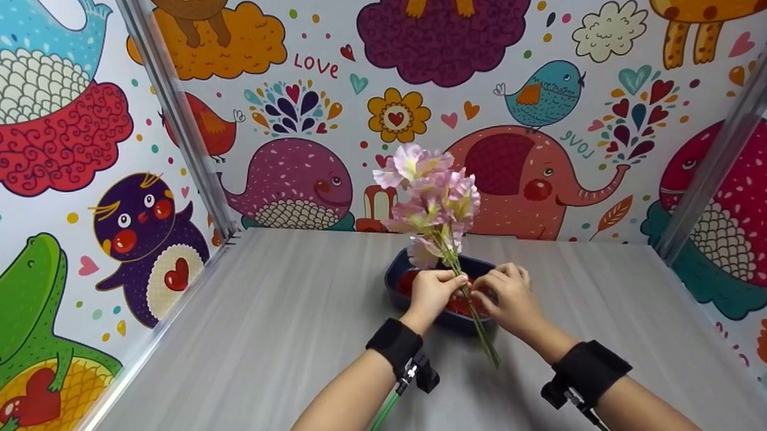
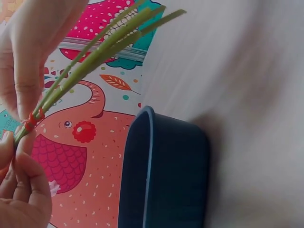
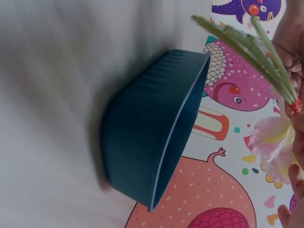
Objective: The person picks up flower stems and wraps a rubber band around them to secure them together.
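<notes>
A bunch of artificial flowers with pink and pale yellow petals stands tilted above the table, its green stems pointing down toward me. My left hand pinches the stems just below the blooms, thumb against fingers. A red rubber band is wound round the stems right by those fingertips. My right hand is bent in at the band from the other side, thumb and forefinger pinching at it; their tips are partly hidden. In the right wrist view the band lies close against the fingers.
Beneath the hands a dark blue plastic basin sits on the grey wood-grain table, with red bands inside it. Cartoon-printed walls and metal corner posts enclose the back and sides. Both wrists wear black straps with cameras and cables.
</notes>
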